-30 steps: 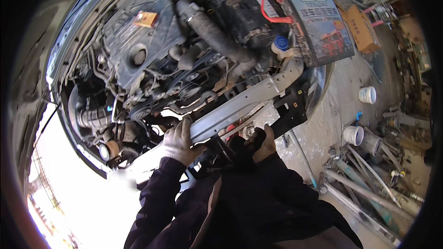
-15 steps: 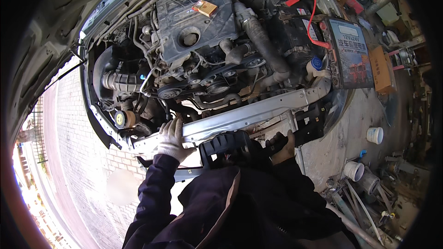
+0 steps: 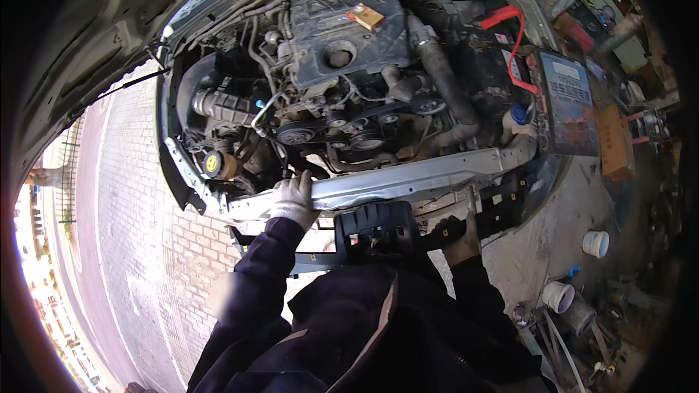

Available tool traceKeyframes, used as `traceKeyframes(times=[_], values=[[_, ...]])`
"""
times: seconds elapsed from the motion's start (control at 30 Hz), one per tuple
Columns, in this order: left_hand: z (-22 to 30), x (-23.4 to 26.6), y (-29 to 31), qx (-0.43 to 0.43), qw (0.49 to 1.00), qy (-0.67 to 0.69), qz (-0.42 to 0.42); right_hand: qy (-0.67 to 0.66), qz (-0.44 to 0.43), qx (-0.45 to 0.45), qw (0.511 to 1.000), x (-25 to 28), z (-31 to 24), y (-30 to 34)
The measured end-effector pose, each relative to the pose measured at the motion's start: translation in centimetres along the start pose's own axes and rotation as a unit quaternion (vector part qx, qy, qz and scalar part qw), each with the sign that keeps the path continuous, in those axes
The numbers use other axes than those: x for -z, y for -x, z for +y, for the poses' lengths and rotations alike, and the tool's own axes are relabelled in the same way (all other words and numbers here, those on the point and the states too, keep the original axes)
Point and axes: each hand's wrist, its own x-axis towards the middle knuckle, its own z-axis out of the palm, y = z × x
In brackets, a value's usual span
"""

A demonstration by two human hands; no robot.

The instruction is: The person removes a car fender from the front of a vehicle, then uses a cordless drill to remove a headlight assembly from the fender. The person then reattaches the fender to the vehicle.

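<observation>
My left hand [image 3: 293, 204], in a pale work glove, lies over the left part of a silver metal crossbar [image 3: 411, 177] at the front of a car's engine bay, its fingers hooked over the bar's far edge. Below the bar, close to my body, is a black plastic front frame [image 3: 375, 217] with a boxy raised middle. My right hand [image 3: 461, 240] is closed around the right side of this frame, thumb pointing up along it. Part of the frame's lower edge is hidden by my dark jacket.
Beyond the bar sit belts, hoses and a dusty engine cover [image 3: 349, 36] with a small orange box [image 3: 365, 17] on it. A boxy power unit [image 3: 566, 98] with a red cable [image 3: 517, 54] rests at the right. White buckets [image 3: 595, 244] stand on the floor; the hood overhangs at left.
My view has shifted, so the engine bay and both hands appear farther right. Both hands keep their places on the crossbar and the black frame.
</observation>
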Motion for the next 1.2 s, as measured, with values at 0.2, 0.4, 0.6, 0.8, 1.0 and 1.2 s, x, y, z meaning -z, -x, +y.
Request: traceKeyframes(times=[0.2,0.4,0.6,0.8,1.0,1.2], values=[[0.3,1.0,0.7,-0.007,0.999,0.041,0.022,0.331,-0.043,0.013,0.943,2.5,-0.1,1.5],[-2.6,-0.6,5.4,0.027,0.977,0.139,0.157,0.753,-0.036,0.117,0.646,2.0,-0.3,4.5],[-12.4,-5.1,13.0,0.588,0.783,0.108,0.170,0.788,-0.020,0.173,0.591,-6.9,1.8,7.9],[-18.6,-10.3,16.0,0.486,0.816,0.312,0.027,0.755,-0.144,0.416,0.486,-15.7,5.0,3.6],[-18.7,-10.2,14.2,0.490,0.832,0.260,0.011,0.841,-0.154,0.453,0.252,-21.2,8.4,-3.8],[-17.6,-8.7,14.4,0.507,0.813,0.283,0.038,0.885,-0.087,0.435,0.142,-20.9,9.8,-5.6]])
